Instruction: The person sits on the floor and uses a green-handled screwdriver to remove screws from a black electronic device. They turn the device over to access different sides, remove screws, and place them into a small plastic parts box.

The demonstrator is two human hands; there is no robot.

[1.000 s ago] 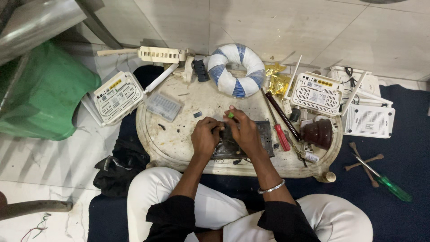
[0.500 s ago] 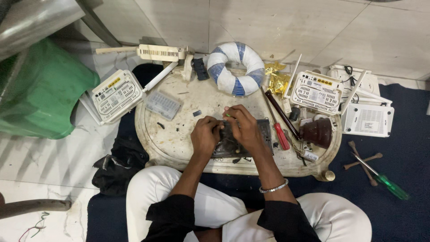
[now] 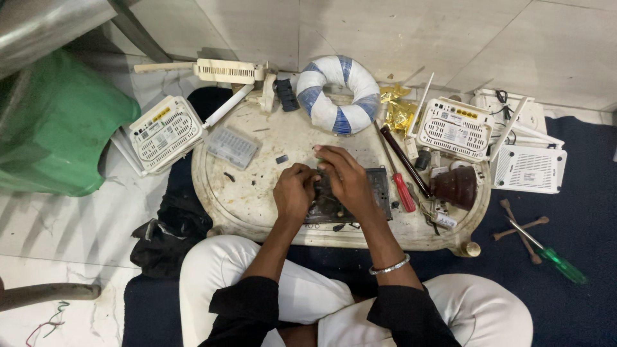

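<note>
Head camera is looking straight down at a person sitting cross-legged before a low oval table (image 3: 257, 212). Both hands are meeting over a dark circuit board (image 3: 379, 189) lying flat near the table's six o'clock edge. The left hand (image 3: 294, 193) is curling into a loose fist, knuckles up, pressing on the board's nine o'clock end; whether it is pinching anything I cannot tell. The right hand (image 3: 344, 180) is lying across the board with fingers bent and closing together at its twelve o'clock edge, and what they are gripping is hidden.

At the table's three o'clock side a red-handled screwdriver (image 3: 403, 191) is lying beside the board, with a dark brown round object (image 3: 455, 186) further out. At twelve o'clock a blue-and-white ring (image 3: 337, 93) is resting on the rim. A small clear plastic case (image 3: 231, 148) is sitting toward ten o'clock. White routers (image 3: 166, 132) are lying around the table, and a green-handled screwdriver (image 3: 558, 263) is resting on the dark floor mat at four o'clock.
</note>
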